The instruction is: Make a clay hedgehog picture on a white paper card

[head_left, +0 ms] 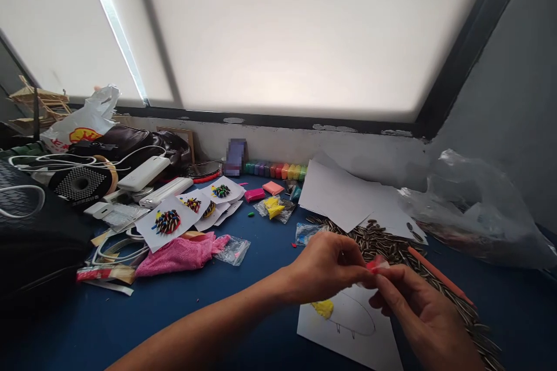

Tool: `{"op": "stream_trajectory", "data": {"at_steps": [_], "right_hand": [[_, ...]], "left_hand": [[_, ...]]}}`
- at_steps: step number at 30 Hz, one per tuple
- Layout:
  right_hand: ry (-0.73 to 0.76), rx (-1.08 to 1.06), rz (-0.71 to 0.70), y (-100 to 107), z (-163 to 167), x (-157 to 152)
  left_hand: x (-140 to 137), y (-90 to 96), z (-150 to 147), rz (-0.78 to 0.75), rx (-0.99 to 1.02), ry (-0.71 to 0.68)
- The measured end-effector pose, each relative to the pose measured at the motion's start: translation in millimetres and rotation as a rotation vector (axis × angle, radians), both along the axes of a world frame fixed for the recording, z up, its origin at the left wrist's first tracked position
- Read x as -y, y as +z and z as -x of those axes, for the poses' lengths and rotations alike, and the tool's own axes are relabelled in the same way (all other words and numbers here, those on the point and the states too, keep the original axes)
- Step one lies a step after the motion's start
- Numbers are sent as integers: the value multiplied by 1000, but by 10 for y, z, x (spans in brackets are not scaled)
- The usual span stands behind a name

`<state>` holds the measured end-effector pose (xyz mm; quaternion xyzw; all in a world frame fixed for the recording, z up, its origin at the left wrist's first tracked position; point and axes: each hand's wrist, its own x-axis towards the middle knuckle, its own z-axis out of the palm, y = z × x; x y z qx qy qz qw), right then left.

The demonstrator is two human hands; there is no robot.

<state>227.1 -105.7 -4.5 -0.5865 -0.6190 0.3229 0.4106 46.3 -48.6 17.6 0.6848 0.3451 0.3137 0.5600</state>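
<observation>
Both hands meet above a sheet of white paper [374, 353], on which an oval outline with short legs is drawn. Yellow clay [322, 308] covers the left end of that drawing. My left hand [328, 266] pinches a small lump of red modelling clay [375, 264] that seems to be in clear plastic. From the other side, my right hand [420, 304] has its thumb and fingers closed on the same red clay and its wrapper. The fingers hide part of the clay. Striped sunflower seeds [383, 242] lie in a heap just behind the hands.
An orange stick [439, 275] lies among the seeds. Blank paper [335, 191] and a plastic bag [483, 214] are behind. Clay packs [278, 171] line the wall. To the left are finished seed pictures [167, 223], a pink cloth [183, 256] and a power bank [144, 173].
</observation>
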Motion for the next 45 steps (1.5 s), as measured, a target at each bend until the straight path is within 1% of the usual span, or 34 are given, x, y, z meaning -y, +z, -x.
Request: {"op": "stream_trajectory", "data": {"at_steps": [4,9,12,17,19,21,24,28,29,32,33,34,36,37,38,40,42,45], "right_hand": [[-30,-10,-8,64,56,12],[-84,-33,-51,158,119,20],[-78,-41,-35,152,108,16],[-59,-30,25,102,55,4],[-56,-48,46,113,50,4],[-93,-93,45,132,54,10],[-132,-137,15,133,63,20],[-125,-180,-21,78,77,23],[-133,-205,-27,68,81,23],[-134,-270,-7,70,83,29],[-122,-280,4,79,79,33],[-101,-279,13,90,74,38],[-60,-270,1,111,63,44],[-56,-266,-14,121,60,44],[-66,-264,-28,130,60,44],[-94,-262,-24,151,68,40],[-109,-253,19,177,80,33],[-75,-230,104,222,94,23]], "left_hand": [[8,-15,-7,46,-1,-38],[-4,-9,8,159,172,-187],[-8,5,11,182,223,-244],[-26,55,34,186,256,-277],[-33,68,43,203,243,-268],[-34,64,43,201,222,-235],[-31,34,26,167,177,-206],[-43,-4,14,136,172,-211],[-52,-10,19,113,174,-173],[-90,-24,53,-16,117,47],[-105,-29,66,-23,86,82],[-118,-35,78,14,67,67],[-141,-50,92,170,78,-54],[-150,-57,95,239,100,-104],[-156,-62,94,274,120,-121],[-161,-66,88,250,127,-79],[-162,-59,82,208,104,-36],[-164,-43,81,194,80,-50]]}}
